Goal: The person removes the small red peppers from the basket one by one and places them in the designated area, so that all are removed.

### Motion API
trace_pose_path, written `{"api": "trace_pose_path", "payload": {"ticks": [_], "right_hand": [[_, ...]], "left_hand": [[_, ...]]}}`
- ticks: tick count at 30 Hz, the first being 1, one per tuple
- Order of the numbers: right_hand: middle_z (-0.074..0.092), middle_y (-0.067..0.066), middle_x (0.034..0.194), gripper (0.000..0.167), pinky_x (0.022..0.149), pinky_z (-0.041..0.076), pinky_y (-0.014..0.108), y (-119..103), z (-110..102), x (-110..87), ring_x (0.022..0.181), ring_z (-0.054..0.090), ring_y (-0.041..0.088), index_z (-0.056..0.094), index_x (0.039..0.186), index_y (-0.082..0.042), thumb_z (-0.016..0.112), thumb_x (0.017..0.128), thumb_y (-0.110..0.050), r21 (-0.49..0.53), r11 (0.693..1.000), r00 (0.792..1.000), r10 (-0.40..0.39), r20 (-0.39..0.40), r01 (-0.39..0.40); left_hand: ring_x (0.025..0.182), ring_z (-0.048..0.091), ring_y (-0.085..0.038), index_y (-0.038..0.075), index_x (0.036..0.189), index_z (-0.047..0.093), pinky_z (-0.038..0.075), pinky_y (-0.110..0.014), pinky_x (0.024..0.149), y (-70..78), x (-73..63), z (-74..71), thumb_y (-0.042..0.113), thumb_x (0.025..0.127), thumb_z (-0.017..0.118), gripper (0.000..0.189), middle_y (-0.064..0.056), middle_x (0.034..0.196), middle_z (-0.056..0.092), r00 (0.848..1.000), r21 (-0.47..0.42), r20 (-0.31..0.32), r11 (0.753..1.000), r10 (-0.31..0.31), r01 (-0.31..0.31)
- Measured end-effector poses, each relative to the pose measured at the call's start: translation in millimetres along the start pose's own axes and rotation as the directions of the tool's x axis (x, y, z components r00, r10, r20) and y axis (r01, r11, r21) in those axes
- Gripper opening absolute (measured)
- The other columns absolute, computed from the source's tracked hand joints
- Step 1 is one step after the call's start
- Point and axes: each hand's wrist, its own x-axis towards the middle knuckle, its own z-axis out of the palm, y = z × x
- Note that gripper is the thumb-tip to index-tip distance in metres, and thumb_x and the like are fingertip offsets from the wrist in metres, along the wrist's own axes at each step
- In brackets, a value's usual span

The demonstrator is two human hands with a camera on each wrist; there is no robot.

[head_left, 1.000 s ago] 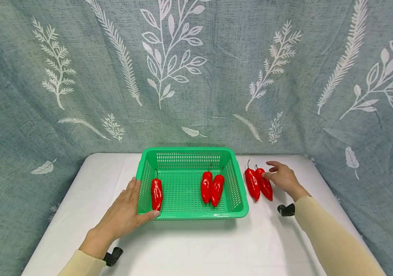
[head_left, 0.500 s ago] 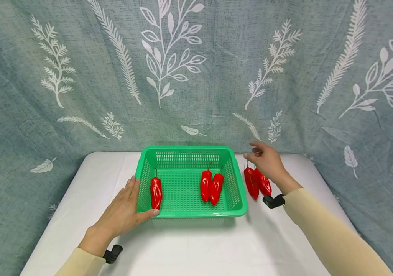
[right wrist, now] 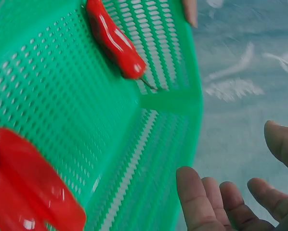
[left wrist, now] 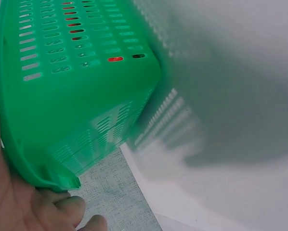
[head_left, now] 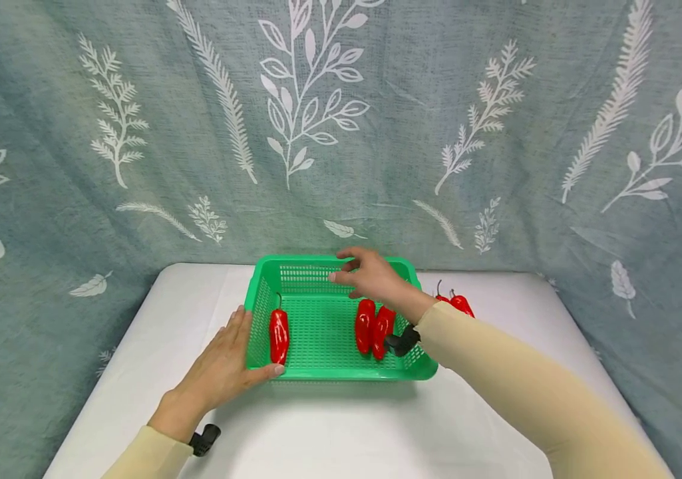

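L hand (head_left: 217,366): fingers straight, on basket (head_left: 341,374) rim.
R hand (head_left: 373,276): over basket, empty; fingers wide.
Peppers (head_left: 279,336): 3 in basket; 2 on table (head_left: 329,432), R side, part. hidden.
Risk: low R sleeve (head_left: 496,366) may snag rim, tip basket.

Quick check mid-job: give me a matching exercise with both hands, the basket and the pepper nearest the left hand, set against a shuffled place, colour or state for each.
Column one
1. left hand
2. right hand
3. basket
4. pepper nearest the left hand

Column two
A. green
B. lying inside the basket, toward its left side
C. raised at the basket's far side, holding nothing
D. touching the basket's near left corner

Pairs: 1-D, 2-C, 3-A, 4-B
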Motion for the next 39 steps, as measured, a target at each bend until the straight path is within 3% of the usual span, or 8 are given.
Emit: {"api": "trace_pose_path", "payload": {"ticks": [4, 8, 13, 17, 30, 39], "right_hand": [[0.058, 0.021, 0.141, 0.066, 0.083, 0.065, 0.041, 0.5, 26.5, 16.5, 0.106, 0.073, 0.034, 0.047, 0.157, -0.012, 0.076, 0.1, -0.025, 0.024, 1.0, 0.998, 0.01, 0.054, -0.011], [0.054, 0.024, 0.146, 0.064, 0.086, 0.065, 0.046, 4.4, 48.0, 25.5, 0.121, 0.068, 0.038, 0.045, 0.159, -0.011, 0.073, 0.101, -0.018, 0.129, 0.991, 0.991, 0.03, 0.132, -0.047], [0.053, 0.024, 0.149, 0.062, 0.097, 0.06, 0.058, 15.1, 64.2, 31.5, 0.136, 0.057, 0.044, 0.047, 0.157, -0.014, 0.073, 0.101, -0.011, 0.254, 0.96, 0.976, 0.066, 0.207, -0.119], [0.052, 0.026, 0.151, 0.066, 0.1, 0.057, 0.062, 26.2, 72.2, 35.3, 0.141, 0.051, 0.049, 0.042, 0.16, -0.01, 0.072, 0.101, -0.01, 0.269, 0.95, 0.961, 0.085, 0.262, -0.157], [0.058, 0.026, 0.144, 0.071, 0.088, 0.064, 0.057, 45.0, 99.9, 55.6, 0.129, 0.062, 0.045, 0.039, 0.159, -0.006, 0.076, 0.098, -0.011, 0.217, 0.953, 0.936, 0.134, 0.326, -0.212], [0.07, 0.019, 0.124, 0.074, 0.084, 0.065, 0.054, 42.4, 124.7, 69.7, 0.106, 0.072, 0.032, 0.037, 0.156, -0.001, 0.078, 0.096, -0.01, 0.191, 0.95, 0.906, 0.156, 0.393, -0.246]], "left_hand": [[0.161, 0.019, -0.044, -0.009, 0.164, 0.02, 0.027, -0.06, 0.128, 0.2, 0.8, 4.0, 0.082, 0.087, 0.063, 0.127, -0.027, 0.173, 0.017, 1.0, 0.006, -0.009, 1.0, 0.023, -0.023], [0.162, 0.018, -0.042, -0.009, 0.165, 0.019, 0.026, -0.06, 0.128, 1.4, 2.1, 6.8, 0.082, 0.086, 0.063, 0.128, -0.026, 0.174, 0.015, 0.999, 0.001, -0.003, 0.999, 0.033, -0.033], [0.163, 0.015, -0.038, -0.007, 0.166, 0.015, 0.024, -0.057, 0.13, 4.1, 4.2, 8.5, 0.082, 0.086, 0.064, 0.129, -0.024, 0.175, 0.012, 0.999, -0.005, 0.006, 0.999, 0.033, -0.033], [0.163, 0.015, -0.038, -0.007, 0.166, 0.016, 0.024, -0.057, 0.13, 5.4, 5.7, 9.0, 0.08, 0.087, 0.066, 0.127, -0.024, 0.175, 0.013, 0.999, -0.007, -0.004, 0.999, 0.042, -0.042], [0.164, 0.014, -0.037, -0.005, 0.167, 0.012, 0.024, -0.056, 0.13, 1.4, 1.4, 6.2, 0.085, 0.085, 0.061, 0.131, -0.024, 0.176, 0.009, 0.999, 0.006, 0.002, 0.999, 0.033, -0.033], [0.164, 0.014, -0.035, -0.006, 0.166, 0.015, 0.024, -0.055, 0.13, -7.5, -5.0, 4.6, 0.086, 0.085, 0.059, 0.13, -0.022, 0.176, 0.01, 0.999, 0.025, -0.029, 0.999, 0.024, -0.024]]}}
